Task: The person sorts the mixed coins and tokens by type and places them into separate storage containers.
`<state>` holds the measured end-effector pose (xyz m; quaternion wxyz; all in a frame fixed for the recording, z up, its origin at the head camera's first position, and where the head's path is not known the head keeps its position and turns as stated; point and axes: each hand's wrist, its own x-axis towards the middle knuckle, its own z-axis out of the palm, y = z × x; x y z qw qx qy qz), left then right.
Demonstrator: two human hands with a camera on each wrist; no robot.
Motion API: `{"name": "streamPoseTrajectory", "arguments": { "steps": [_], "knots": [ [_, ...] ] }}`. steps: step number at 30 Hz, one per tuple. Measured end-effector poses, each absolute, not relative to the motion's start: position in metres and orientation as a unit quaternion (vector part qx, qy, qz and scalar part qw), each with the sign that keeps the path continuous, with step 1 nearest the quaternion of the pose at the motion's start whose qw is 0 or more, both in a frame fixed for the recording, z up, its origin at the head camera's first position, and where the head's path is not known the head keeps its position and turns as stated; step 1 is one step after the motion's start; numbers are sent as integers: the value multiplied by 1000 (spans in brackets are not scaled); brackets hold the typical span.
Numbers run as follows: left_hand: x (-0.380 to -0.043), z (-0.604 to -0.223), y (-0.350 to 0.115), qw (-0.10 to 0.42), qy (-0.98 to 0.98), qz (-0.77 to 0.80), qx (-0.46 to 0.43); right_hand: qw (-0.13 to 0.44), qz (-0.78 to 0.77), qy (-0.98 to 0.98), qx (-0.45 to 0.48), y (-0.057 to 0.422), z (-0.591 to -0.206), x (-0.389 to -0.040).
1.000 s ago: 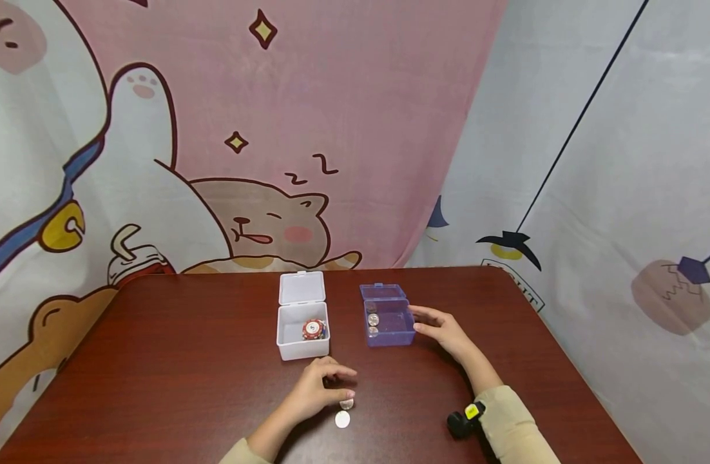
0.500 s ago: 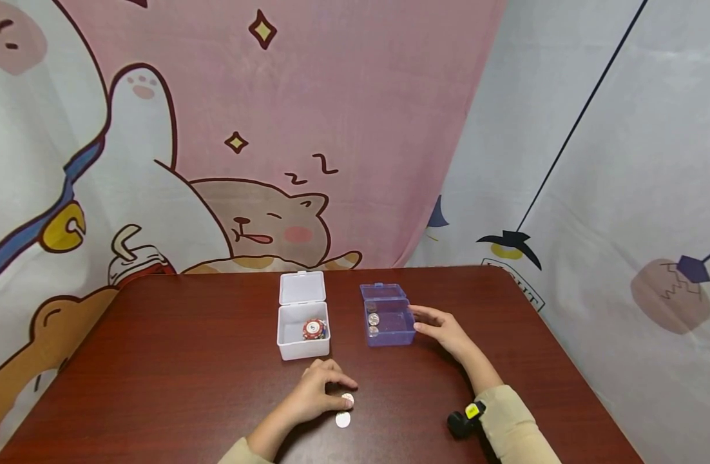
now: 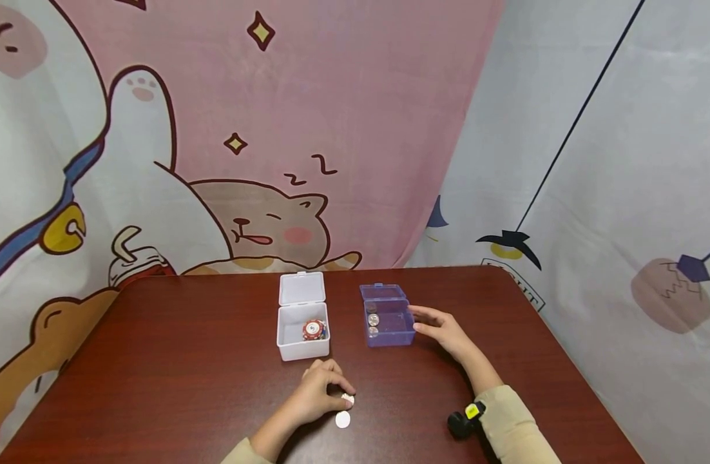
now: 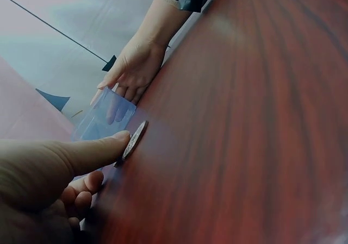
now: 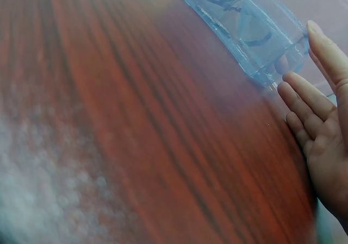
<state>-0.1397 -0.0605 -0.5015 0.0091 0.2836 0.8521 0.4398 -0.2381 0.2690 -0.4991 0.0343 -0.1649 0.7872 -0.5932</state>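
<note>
In the head view my left hand [image 3: 317, 393] is low over the table, thumb and index finger pinching the edges of a silvery coin [image 3: 348, 398]. Just nearer to me lies another coin [image 3: 343, 419], flat on the wood. The left wrist view shows one coin [image 4: 134, 141] almost edge-on by my thumb tip; the index fingertip is hidden there. My right hand [image 3: 444, 332] rests its fairly straight fingers against the right side of a clear blue-purple box [image 3: 390, 338]. That box has its lid back and several coins [image 3: 374, 319] along its left side.
A white box [image 3: 304, 350] with its lid folded back stands left of the blue-purple one, holding poker chips [image 3: 314, 329], a red one on top. A black device with a yellow label [image 3: 468, 419] is at my right sleeve. Printed curtains stand behind the dark red table [image 3: 187, 361].
My left hand's index finger has lowered and drawn in toward the thumb, closing on the farther coin. My right hand and both boxes stay where they were.
</note>
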Motion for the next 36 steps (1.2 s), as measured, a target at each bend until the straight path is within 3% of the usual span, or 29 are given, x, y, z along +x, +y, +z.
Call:
{"name": "streamPoseTrajectory", "arguments": {
  "steps": [13,24,32,36],
  "knots": [
    [-139,-498,-59,-5,861,425,281,34,-596,785,-166,271,-506,-242],
    [-139,-503,-57,-23,857,430,281,43,-583,794,-170,261,-475,-225],
    [-140,-502,-56,-18,862,425,275,38,-594,787,-162,270,-503,-240],
    [-140,-502,-55,-19,866,417,275,47,-595,787,-158,265,-489,-233]
  ]
}}
